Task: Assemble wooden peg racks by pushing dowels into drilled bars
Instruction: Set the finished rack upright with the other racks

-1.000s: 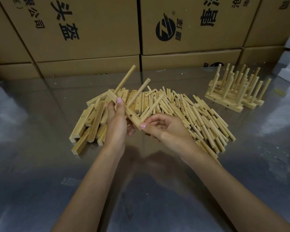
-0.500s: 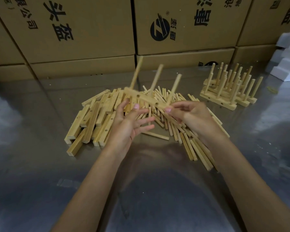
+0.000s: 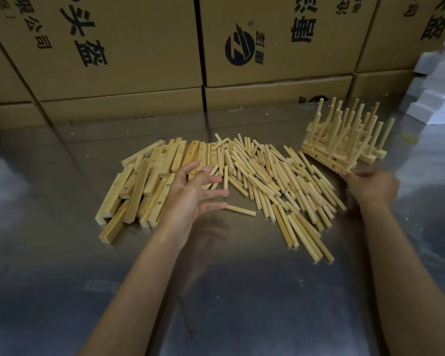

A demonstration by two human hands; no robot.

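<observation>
The left hand [image 3: 190,194] hovers with fingers spread over the drilled bars [image 3: 144,186], holding nothing. The right hand [image 3: 370,187] grips the near end of a finished peg rack [image 3: 329,160] beside the stacked racks [image 3: 350,132]. Loose dowels [image 3: 275,181] litter the metal surface [image 3: 62,253] between both hands; cardboard boxes [image 3: 129,47] wall off the back.

A packing warehouse – stacked printed cartons [image 3: 139,47] behind a steel table [image 3: 242,291]
</observation>
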